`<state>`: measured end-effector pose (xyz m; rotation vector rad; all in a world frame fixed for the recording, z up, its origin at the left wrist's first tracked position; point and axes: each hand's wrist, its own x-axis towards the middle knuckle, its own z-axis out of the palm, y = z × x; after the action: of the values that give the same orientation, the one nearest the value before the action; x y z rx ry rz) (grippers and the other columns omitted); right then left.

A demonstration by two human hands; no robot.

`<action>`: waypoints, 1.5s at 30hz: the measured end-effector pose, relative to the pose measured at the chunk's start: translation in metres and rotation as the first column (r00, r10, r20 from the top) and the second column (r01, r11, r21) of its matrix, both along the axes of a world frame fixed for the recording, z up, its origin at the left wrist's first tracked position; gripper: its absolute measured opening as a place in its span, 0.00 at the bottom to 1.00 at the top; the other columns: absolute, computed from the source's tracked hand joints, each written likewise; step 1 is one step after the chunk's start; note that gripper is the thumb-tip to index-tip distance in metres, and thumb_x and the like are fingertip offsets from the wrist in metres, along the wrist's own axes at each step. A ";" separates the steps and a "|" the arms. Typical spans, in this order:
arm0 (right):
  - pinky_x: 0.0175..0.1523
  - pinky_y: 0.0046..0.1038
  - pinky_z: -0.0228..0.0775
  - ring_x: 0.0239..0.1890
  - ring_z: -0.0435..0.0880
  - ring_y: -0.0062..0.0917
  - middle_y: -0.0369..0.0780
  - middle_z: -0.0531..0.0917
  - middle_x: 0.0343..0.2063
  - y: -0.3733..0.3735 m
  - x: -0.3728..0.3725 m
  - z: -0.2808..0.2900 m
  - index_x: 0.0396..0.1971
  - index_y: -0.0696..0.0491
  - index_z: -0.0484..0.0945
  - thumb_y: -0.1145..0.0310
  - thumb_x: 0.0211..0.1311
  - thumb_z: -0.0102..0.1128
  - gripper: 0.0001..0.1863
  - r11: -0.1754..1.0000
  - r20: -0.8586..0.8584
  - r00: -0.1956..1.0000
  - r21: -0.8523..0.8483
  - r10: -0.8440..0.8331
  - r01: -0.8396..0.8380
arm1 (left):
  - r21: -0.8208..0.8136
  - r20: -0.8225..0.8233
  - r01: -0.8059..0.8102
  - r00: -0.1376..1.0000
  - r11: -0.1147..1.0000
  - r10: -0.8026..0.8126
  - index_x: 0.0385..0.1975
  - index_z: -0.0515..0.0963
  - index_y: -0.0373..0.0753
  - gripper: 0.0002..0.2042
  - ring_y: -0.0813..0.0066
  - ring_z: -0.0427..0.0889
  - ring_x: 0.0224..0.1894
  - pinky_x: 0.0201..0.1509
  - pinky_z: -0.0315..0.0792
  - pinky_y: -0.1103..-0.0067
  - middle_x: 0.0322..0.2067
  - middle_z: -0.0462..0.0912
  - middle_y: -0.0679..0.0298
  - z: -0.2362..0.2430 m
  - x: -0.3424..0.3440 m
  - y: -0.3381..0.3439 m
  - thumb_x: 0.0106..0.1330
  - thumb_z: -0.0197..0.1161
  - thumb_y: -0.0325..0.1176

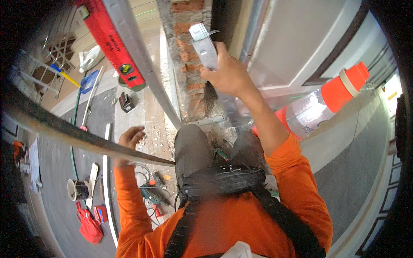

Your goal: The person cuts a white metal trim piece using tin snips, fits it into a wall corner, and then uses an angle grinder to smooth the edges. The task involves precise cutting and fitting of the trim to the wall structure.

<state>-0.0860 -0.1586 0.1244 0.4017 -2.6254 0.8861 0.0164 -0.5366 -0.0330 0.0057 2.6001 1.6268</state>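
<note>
My right hand [228,71] is wrapped round a grey metal profile [204,49], held up beside a rough brick column [189,69]. The upper end of the profile looks bent, with a thin tab sticking out. Its lower part is partly hidden by my hand. To the left, my left hand [131,138] has its fingers loosely bent and apart, with nothing visible in them. A dark-edged bar [86,135] crosses the view just in front of that hand. A red spirit level [114,47] rests along a tall metal stud [142,56] left of the column.
An orange-and-white traffic cone [318,103] lies tilted by my right arm. Power tools [152,193] with cables lie among rubble beside my left leg. Further left are a bucket [78,189], a red bag [89,223], a long white strip [107,172] and a blue dustpan [89,81].
</note>
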 end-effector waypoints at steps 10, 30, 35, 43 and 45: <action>0.52 0.46 0.75 0.48 0.83 0.42 0.44 0.81 0.49 -0.039 -0.032 0.009 0.58 0.47 0.75 0.67 0.50 0.66 0.30 0.856 -0.133 0.981 0.515 0.138 -0.051 | 0.181 -0.155 -0.097 0.980 0.979 0.125 0.60 0.72 0.33 0.26 0.69 0.79 0.51 0.57 0.71 0.74 0.50 0.80 0.56 0.004 -0.075 0.042 0.66 0.68 0.38; 0.59 0.49 0.58 0.53 0.79 0.41 0.47 0.82 0.44 -0.093 -0.058 0.008 0.48 0.47 0.83 0.69 0.60 0.56 0.17 0.805 -0.450 0.873 0.580 0.188 0.126 | 0.627 -0.199 0.003 0.967 0.779 0.156 0.69 0.59 0.31 0.37 0.65 0.63 0.69 0.74 0.53 0.70 0.66 0.65 0.56 -0.005 -0.147 0.069 0.63 0.69 0.35; 0.61 0.54 0.58 0.58 0.76 0.42 0.48 0.80 0.49 -0.095 -0.053 0.004 0.51 0.48 0.81 0.69 0.56 0.61 0.20 0.824 -0.265 0.951 0.566 0.158 0.021 | 0.611 -0.230 0.035 0.964 0.791 0.136 0.72 0.54 0.31 0.41 0.61 0.57 0.73 0.75 0.52 0.68 0.71 0.59 0.53 -0.007 -0.144 0.071 0.62 0.70 0.35; 0.66 0.54 0.59 0.62 0.73 0.48 0.53 0.76 0.54 -0.085 -0.065 -0.054 0.60 0.49 0.72 0.74 0.51 0.61 0.31 0.955 -0.090 0.981 0.258 0.174 -0.146 | 0.542 -0.255 0.073 0.963 0.837 0.082 0.73 0.53 0.32 0.42 0.61 0.58 0.73 0.75 0.52 0.68 0.71 0.59 0.53 0.003 -0.141 0.077 0.62 0.70 0.36; 0.66 0.51 0.60 0.61 0.73 0.48 0.53 0.75 0.54 -0.087 -0.068 -0.061 0.60 0.49 0.72 0.74 0.51 0.61 0.31 0.966 -0.064 0.981 0.201 0.182 -0.166 | 0.533 -0.256 0.066 0.963 0.844 0.086 0.72 0.54 0.32 0.41 0.61 0.59 0.72 0.75 0.52 0.68 0.70 0.61 0.53 0.004 -0.142 0.078 0.62 0.70 0.37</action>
<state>-0.1536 -0.2454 0.0632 0.7135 -2.6388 0.6486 -0.1255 -0.4586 -0.0295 0.2651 2.1977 2.4579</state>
